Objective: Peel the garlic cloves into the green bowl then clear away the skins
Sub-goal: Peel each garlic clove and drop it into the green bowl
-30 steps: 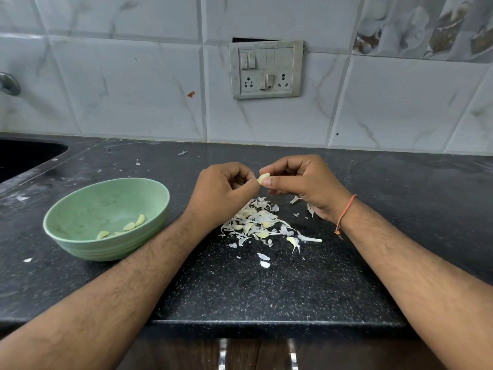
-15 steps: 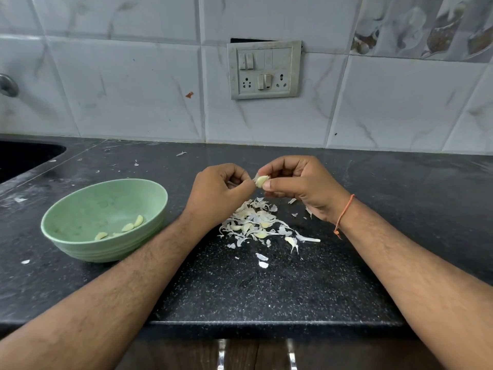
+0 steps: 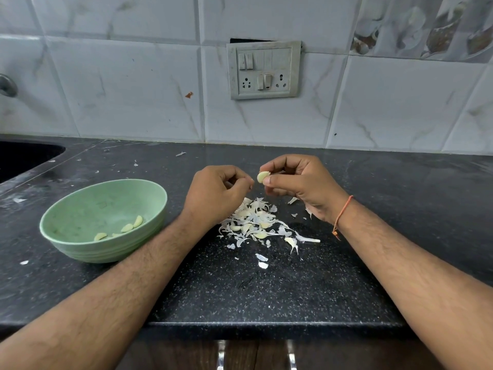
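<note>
A pale green bowl (image 3: 88, 209) stands at the left of the black counter with three peeled garlic cloves (image 3: 127, 227) in it. My right hand (image 3: 301, 185) pinches one garlic clove (image 3: 263, 177) between thumb and fingers, lifted above a pile of white skins (image 3: 256, 222) that has several cloves mixed in. My left hand (image 3: 216, 194) hovers just left of the clove with its fingers curled and its tips pressed together, a small gap away from the clove. Nothing shows between those fingertips.
A dark sink (image 3: 24, 158) is sunk into the counter at far left, behind the bowl. Loose skin scraps (image 3: 261, 261) lie nearer me than the pile. The counter's front edge (image 3: 266, 324) runs below my forearms. A switch panel (image 3: 264, 70) sits on the tiled wall.
My left hand's fingertips were on the clove and have drawn slightly left, off it. The right hand keeps the clove at about the same place.
</note>
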